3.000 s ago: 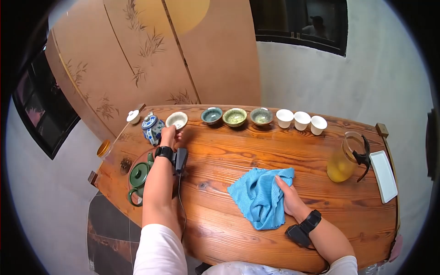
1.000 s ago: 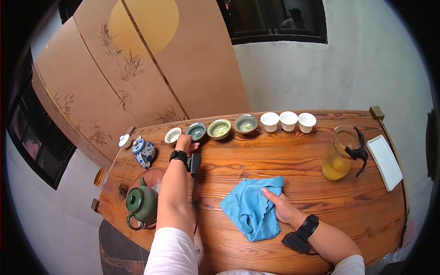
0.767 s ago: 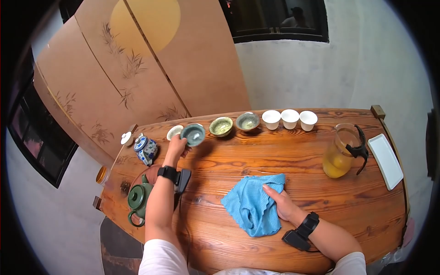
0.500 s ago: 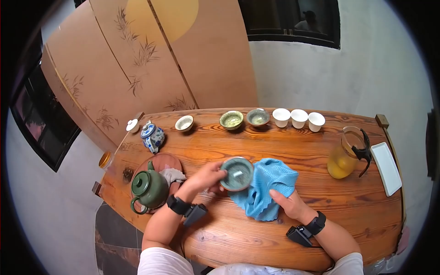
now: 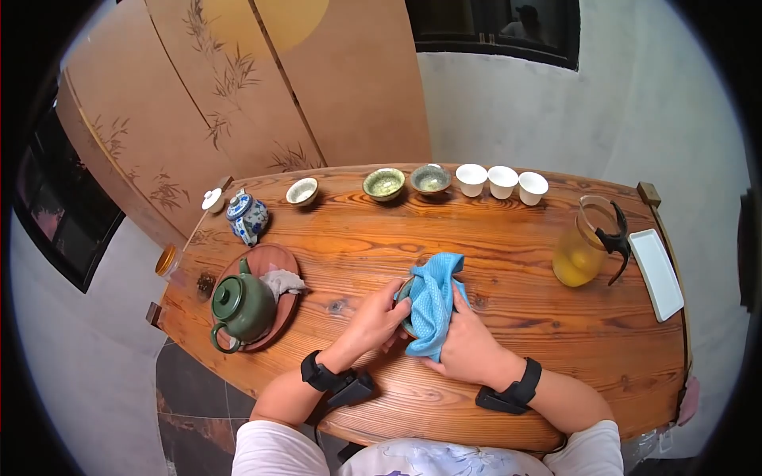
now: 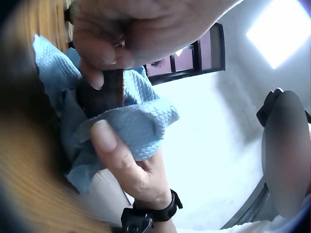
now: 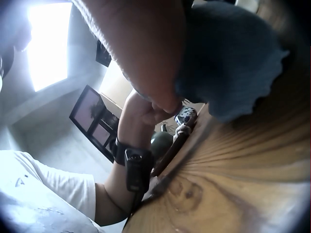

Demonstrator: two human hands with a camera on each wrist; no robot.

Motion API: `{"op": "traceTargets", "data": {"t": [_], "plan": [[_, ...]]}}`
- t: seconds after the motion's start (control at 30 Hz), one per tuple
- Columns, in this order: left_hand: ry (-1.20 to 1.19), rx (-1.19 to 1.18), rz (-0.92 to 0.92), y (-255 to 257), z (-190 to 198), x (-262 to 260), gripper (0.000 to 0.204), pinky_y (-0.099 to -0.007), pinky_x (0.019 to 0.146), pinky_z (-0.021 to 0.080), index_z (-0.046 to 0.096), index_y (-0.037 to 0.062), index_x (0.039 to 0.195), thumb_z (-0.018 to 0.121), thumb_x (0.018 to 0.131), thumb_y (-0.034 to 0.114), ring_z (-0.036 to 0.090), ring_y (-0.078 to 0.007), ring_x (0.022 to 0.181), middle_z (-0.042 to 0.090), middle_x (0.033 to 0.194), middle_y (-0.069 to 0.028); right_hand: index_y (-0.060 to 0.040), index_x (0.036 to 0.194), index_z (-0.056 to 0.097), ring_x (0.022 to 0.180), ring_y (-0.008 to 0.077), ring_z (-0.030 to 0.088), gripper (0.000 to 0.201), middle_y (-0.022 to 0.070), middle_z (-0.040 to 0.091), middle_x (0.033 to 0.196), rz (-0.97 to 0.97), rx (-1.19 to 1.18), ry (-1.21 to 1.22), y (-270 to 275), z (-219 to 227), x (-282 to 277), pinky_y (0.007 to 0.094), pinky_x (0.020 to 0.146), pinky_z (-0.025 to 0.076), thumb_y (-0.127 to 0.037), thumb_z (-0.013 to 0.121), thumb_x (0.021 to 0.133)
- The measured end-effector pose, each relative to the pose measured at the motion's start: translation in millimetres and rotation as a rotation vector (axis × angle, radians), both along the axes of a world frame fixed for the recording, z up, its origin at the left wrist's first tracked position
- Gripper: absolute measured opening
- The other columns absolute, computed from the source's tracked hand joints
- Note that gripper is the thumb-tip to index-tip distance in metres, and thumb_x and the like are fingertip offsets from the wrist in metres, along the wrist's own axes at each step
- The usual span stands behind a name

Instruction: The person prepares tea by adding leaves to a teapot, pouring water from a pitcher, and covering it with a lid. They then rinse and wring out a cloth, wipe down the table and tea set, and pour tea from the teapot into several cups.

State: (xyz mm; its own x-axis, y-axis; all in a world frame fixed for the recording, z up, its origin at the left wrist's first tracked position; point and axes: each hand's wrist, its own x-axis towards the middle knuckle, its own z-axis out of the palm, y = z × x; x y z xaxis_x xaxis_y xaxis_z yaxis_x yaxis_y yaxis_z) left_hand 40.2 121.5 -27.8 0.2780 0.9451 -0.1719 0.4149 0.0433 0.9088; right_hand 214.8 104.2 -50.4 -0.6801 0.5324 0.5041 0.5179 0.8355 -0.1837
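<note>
My left hand [image 5: 373,319] grips a small dark teal teacup [image 6: 109,94] by its edge, in front of my body over the wooden table. A blue textured cloth [image 5: 433,305] covers most of the cup in the head view. My right hand [image 5: 474,349] holds the cloth against the cup from the right side. From the left wrist view, the right thumb [image 6: 106,138] presses the cloth and the cup's dark outer wall shows between the hands. In the right wrist view the cloth [image 7: 233,63] hangs close over the tabletop.
Along the far edge stand a pale teacup [image 5: 302,192], a green teacup [image 5: 384,185], a grey teacup [image 5: 430,181] and white cups [image 5: 502,182]. A green teapot [image 5: 242,309] sits on a round tray [image 5: 287,262], left. A glass pitcher [image 5: 578,258] and white dish [image 5: 657,274] stand right.
My left hand took the teal teacup from the back row and brought it toward me to the cloth. My right hand has lifted the cloth round the cup, and both hands now meet there.
</note>
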Motion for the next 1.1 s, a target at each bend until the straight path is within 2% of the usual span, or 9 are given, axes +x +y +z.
{"op": "traceTargets", "data": {"t": [0.2, 0.3, 0.43, 0.67, 0.73, 0.77, 0.9, 1.03, 1.1], "plan": [[-0.073, -0.051, 0.046, -3, -10, -4, 0.027, -0.0221, 0.03, 0.037, 0.042, 0.003, 0.113, 0.042, 0.088, 0.013, 0.047, -0.0106, 0.034, 0.054, 0.055, -0.0059, -0.0108, 0.093, 0.062, 0.097, 0.0291, 0.055, 0.027, 0.0107, 0.061, 0.096, 0.162, -0.131, 0.218, 5, 5, 5, 0.0435, 0.099, 0.032, -0.029, 0.061, 0.074], [-0.127, -0.104, 0.009, -4, -9, -4, 0.028, -0.0227, 0.03, 0.038, 0.04, 0.0032, 0.114, 0.04, 0.088, 0.014, 0.048, -0.0107, 0.034, 0.054, 0.053, -0.0069, -0.0095, 0.086, 0.064, 0.075, 0.028, 0.061, 0.023, 0.0113, 0.063, 0.081, 0.106, -0.432, 0.343, 11, 0, 15, 0.0349, 0.067, 0.049, -0.028, 0.064, 0.073], [-0.181, -0.178, -0.061, -5, -17, -3, 0.027, -0.0224, 0.03, 0.038, 0.04, 0.0033, 0.113, 0.041, 0.088, 0.013, 0.049, -0.0104, 0.035, 0.053, 0.053, -0.0065, -0.0072, 0.086, 0.064, 0.072, 0.0283, 0.06, 0.023, 0.0133, 0.062, 0.081, 0.1, -0.573, 0.432, 12, 5, 20, 0.0339, 0.067, 0.048, -0.026, 0.065, 0.072], [-0.04, -0.079, -0.116, -10, -7, -2, 0.024, -0.0229, 0.03, 0.038, 0.041, 0.0023, 0.109, 0.041, 0.087, 0.013, 0.048, -0.011, 0.034, 0.052, 0.051, -0.0065, -0.0049, 0.096, 0.06, 0.077, 0.0233, 0.058, 0.025, 0.0105, 0.061, 0.088, 0.128, -0.088, 0.451, 21, 3, 25, 0.0315, 0.074, 0.046, -0.022, 0.062, 0.077], [-0.063, -0.125, -0.142, -11, -6, -2, 0.023, -0.0225, 0.03, 0.037, 0.042, 0.0019, 0.107, 0.042, 0.087, 0.013, 0.047, -0.0111, 0.033, 0.052, 0.05, -0.0065, -0.0017, 0.1, 0.057, 0.084, 0.0171, 0.056, 0.026, 0.0077, 0.06, 0.093, -0.076, -0.963, 0.968, 12, -2, 27, 0.0294, 0.08, 0.043, -0.02, 0.057, 0.082], [-0.096, -0.176, -0.143, -9, -9, -5, 0.034, -0.0204, 0.031, 0.036, 0.04, 0.0039, 0.121, 0.042, 0.088, 0.012, 0.045, -0.008, 0.034, 0.051, 0.054, -0.0028, 0.0012, 0.102, 0.055, 0.091, 0.013, 0.052, 0.028, 0.0066, 0.057, 0.099, -0.044, -0.955, 1.062, 15, 1, 27, 0.0283, 0.081, 0.041, -0.022, 0.05, 0.087], [-0.091, -0.149, -0.092, -6, 4, -14, 0.033, -0.0194, 0.031, 0.035, 0.044, 0.0019, 0.118, 0.043, 0.088, 0.014, 0.045, -0.0065, 0.036, 0.051, 0.055, -0.0009, -0.0014, 0.106, 0.05, 0.095, 0.0188, 0.054, 0.032, 0.0086, 0.056, 0.104, 0.026, -1.15, 1.51, 34, -7, 31, 0.0316, 0.085, 0.043, -0.028, 0.045, 0.088], [-0.097, -0.066, -0.004, 2, 4, -23, 0.03, -0.0181, 0.03, 0.029, 0.046, 0.0005, 0.115, 0.043, 0.088, 0.012, 0.038, -0.0035, 0.035, 0.05, 0.057, 0.0013, -0.002, 0.11, 0.048, 0.098, 0.0197, 0.053, 0.033, 0.0084, 0.054, 0.11, -0.006, -1.351, 1.585, 52, -27, 43, 0.0334, 0.088, 0.042, -0.027, 0.043, 0.089], [-0.089, 0.01, -0.009, 6, 3, -26, 0.024, -0.0217, 0.038, 0.04, 0.05, 0.0002, 0.106, 0.045, 0.086, 0.014, 0.052, -0.0072, 0.047, 0.054, 0.064, -0.0037, -0.002, 0.111, 0.048, 0.099, 0.0198, 0.053, 0.034, 0.0086, 0.054, 0.111, 0.019, -1.389, 1.566, 50, -27, 41, 0.0338, 0.088, 0.042, -0.027, 0.043, 0.089]]}}
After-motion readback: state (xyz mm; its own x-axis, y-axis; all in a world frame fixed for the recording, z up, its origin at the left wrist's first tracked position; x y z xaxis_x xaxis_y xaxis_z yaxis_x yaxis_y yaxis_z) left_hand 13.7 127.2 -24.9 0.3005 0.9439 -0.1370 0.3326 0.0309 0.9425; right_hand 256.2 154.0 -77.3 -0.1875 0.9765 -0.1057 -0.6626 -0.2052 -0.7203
